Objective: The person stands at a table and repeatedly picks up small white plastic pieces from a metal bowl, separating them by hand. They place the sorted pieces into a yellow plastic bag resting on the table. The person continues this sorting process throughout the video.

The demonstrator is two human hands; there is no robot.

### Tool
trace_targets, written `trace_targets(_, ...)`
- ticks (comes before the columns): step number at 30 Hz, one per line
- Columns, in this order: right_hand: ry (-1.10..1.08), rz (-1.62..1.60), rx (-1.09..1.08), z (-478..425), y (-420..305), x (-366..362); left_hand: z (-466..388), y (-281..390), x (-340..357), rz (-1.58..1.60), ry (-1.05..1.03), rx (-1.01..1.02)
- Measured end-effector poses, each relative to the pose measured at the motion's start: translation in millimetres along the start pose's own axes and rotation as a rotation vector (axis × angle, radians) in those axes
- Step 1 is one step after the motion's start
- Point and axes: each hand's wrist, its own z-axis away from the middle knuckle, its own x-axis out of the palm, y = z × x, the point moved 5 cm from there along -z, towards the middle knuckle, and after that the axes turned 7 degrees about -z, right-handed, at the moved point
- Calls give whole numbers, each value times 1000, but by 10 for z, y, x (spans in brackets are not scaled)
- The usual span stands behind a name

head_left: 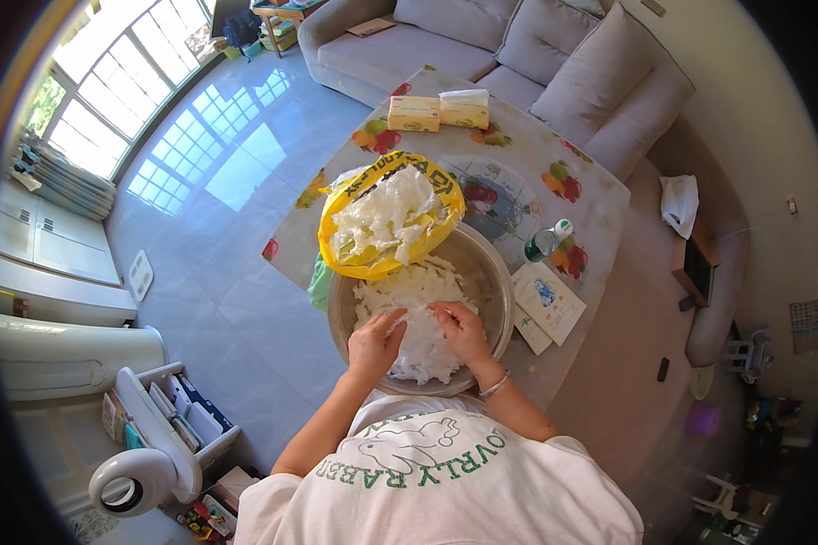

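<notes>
A large round metal basin (497, 293) stands before me, holding a heap of white, torn-looking soft material (422, 347). My left hand (375, 340) is over the left part of the heap, thumb and fingertips pinching a bit of the white stuff. Opposite it, my right hand (460, 330), with a bracelet at the wrist, pinches the same material near the middle of the basin. A yellow plastic bag (344, 264) with black lettering rests on the basin's far rim, opened out, with more crumpled white material (388, 211) inside.
The basin is at the near edge of a table with a fruit-patterned cover (593, 197). Two tissue packs (414, 114) lie at its far side. Right of the basin are a green-labelled bottle (549, 240) and booklets (551, 300). A green cloth (320, 286) shows at left; a sofa (409, 54) stands beyond.
</notes>
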Motion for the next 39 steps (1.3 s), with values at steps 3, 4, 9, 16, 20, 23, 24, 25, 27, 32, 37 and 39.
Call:
trace_targets(3,60,101,-160,1,-92,-23,7,84,-98,-9,155,96)
trace_targets(4,88,316,-342,6,-243,-26,18,78,-113,-25,156,91)
trace_targets(9,68,345,-362,38,-652,69,28,34,-127,164,38,-63)
trace_targets(16,118,159,-508,-832,-1440,279,-825,427,-912,79,332,3)
trace_targets(20,402,413,-671,-1199,-994,-33,-812,178,-1068,-363,604,73)
trace_targets(23,492,485,-554,-1373,-734,-181,-878,-266,-953,-339,557,-35)
trace_targets(24,506,490,-493,-1429,-714,-194,-960,-457,-876,-188,491,-90)
trace_targets(25,414,453,-371,-1539,-731,-171,-1037,-634,-825,-40,426,-141)
trace_targets(27,230,378,-134,-1797,-821,-112,-1317,-897,-839,64,341,-164)
trace_targets(32,191,441,-477,-2310,-1841,-145,-1961,-340,-1609,507,335,-121)
trace_targets(37,248,111,-566,-2248,-2518,-129,-1754,428,-2350,899,340,-26)
trace_targets(39,284,298,-561,-2209,-2546,13,-1768,442,-2282,682,459,-57)
